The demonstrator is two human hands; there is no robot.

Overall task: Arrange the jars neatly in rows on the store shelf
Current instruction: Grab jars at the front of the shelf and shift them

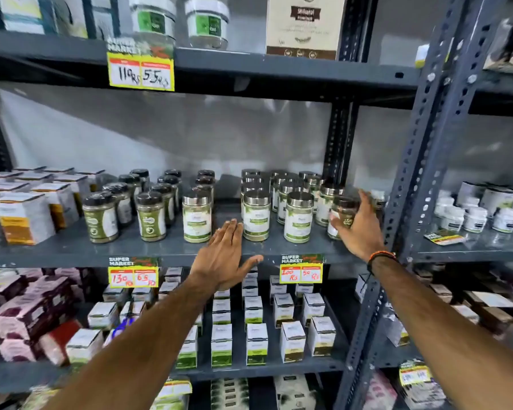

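On the grey middle shelf (166,247) stand rows of jars. Black-lidded jars (151,216) of green powder fill the left-centre. Steel-lidded jars with green labels (256,216) stand in rows to the right, with one more (196,218) beside the black-lidded group. My left hand (224,255) hovers flat and open at the shelf's front edge, between two steel-lidded jars. My right hand (360,224) is closed around a dark-lidded jar (342,214) at the right end of the shelf, partly covering it.
Boxes (24,217) crowd the shelf's left end. A perforated steel upright (421,161) stands right beside my right hand. The upper shelf (249,69) overhangs with tubs and a price tag. Small white boxes (256,341) fill the shelf below; white tubs (474,218) sit on the neighbouring rack.
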